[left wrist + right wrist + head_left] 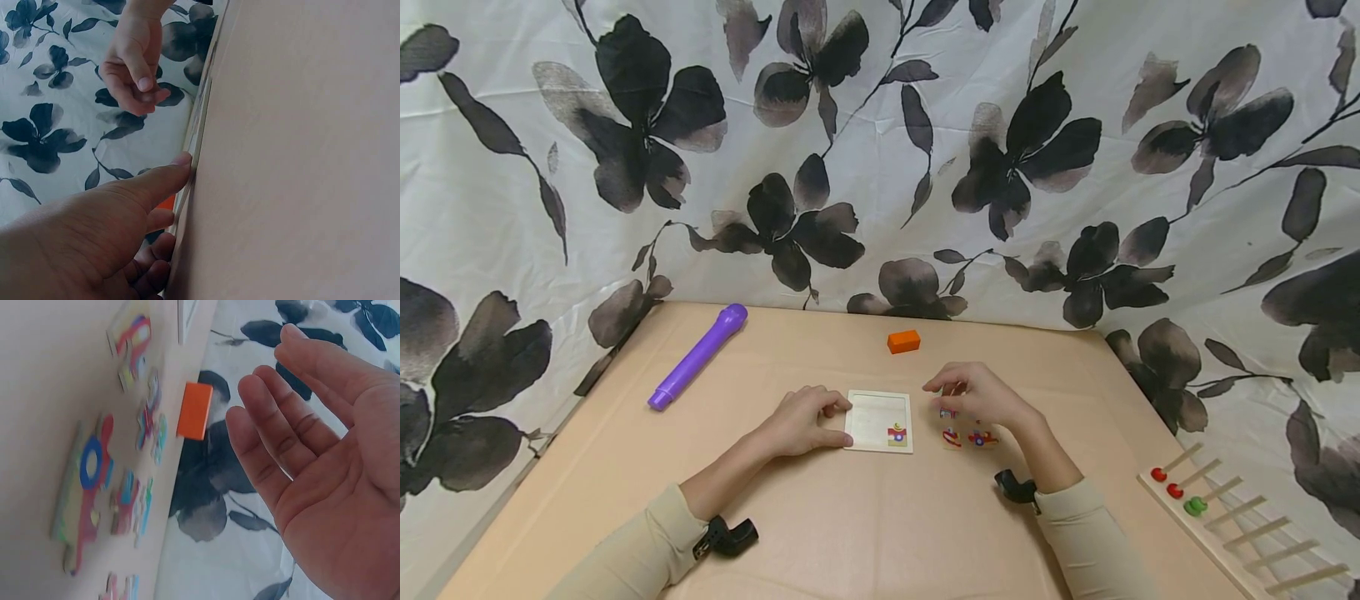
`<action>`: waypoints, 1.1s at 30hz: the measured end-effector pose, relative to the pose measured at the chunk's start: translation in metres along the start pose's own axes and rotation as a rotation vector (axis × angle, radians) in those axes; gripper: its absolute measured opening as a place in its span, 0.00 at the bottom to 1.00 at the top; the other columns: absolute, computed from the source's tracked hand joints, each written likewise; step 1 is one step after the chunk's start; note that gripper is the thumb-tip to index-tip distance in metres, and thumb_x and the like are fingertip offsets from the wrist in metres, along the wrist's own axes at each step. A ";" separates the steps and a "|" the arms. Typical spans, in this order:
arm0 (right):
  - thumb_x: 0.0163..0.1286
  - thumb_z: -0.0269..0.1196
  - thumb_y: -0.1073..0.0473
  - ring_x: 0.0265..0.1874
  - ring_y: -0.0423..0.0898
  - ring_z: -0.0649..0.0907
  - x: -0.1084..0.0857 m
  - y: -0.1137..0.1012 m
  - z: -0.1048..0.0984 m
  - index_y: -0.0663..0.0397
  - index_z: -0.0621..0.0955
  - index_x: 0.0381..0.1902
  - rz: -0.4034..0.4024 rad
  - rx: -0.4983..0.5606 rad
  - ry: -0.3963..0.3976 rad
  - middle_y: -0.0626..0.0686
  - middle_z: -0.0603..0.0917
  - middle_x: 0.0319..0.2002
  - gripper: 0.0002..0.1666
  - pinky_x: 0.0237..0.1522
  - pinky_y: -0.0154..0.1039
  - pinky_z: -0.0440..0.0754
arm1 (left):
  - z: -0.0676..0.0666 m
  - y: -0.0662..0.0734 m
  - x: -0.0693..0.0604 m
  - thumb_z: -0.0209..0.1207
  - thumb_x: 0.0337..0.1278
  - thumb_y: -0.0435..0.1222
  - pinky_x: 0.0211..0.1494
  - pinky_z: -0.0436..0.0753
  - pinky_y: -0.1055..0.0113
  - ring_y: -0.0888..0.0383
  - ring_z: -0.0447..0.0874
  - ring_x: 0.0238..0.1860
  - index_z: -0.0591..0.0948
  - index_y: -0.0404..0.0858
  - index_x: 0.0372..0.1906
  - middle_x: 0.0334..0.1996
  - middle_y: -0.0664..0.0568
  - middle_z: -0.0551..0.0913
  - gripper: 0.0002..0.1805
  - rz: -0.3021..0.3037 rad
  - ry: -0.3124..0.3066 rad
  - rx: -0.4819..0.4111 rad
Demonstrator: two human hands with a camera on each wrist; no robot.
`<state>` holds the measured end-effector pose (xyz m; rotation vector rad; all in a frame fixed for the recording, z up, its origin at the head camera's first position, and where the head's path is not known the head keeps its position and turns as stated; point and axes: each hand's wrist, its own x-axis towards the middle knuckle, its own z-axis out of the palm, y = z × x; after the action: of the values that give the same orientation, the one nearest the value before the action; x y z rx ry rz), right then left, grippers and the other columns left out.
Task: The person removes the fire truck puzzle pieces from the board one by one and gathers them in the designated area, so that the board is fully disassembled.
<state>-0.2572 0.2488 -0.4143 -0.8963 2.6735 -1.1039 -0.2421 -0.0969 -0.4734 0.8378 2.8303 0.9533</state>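
A white puzzle tray point(868, 421) with a raised rim lies in the middle of the table. One colourful puzzle piece point(897, 435) sits in its lower right corner. My left hand point(805, 423) holds the tray's left side, thumb at the lower part and fingers at the upper corner. Right of the tray, my right hand point(981, 396) hovers with nothing in it, its fingers point(265, 403) loosely bent. Beneath and beside it lie several loose puzzle pieces point(982, 438) with red, blue and yellow pictures, partly hidden by that hand in the head view.
Farther back stands an orange block point(903, 342). A purple tube point(698, 358) lies at the back left. Along the right edge is a wooden rack point(1213, 542) of pegs with red and green beads. Floral cloth point(880, 167) hangs behind the table.
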 end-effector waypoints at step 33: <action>0.67 0.73 0.62 0.38 0.43 0.85 0.019 -0.019 0.039 0.51 0.90 0.50 -0.024 -0.040 -0.207 0.51 0.88 0.44 0.14 0.45 0.37 0.84 | -0.001 -0.001 0.001 0.76 0.49 0.56 0.48 0.66 0.59 0.60 0.73 0.42 0.86 0.49 0.55 0.37 0.60 0.78 0.29 0.007 -0.001 0.009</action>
<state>-0.2513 0.2039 -0.4273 -0.9937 2.5299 -0.9094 -0.2434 -0.0972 -0.4731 0.8488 2.8351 0.9420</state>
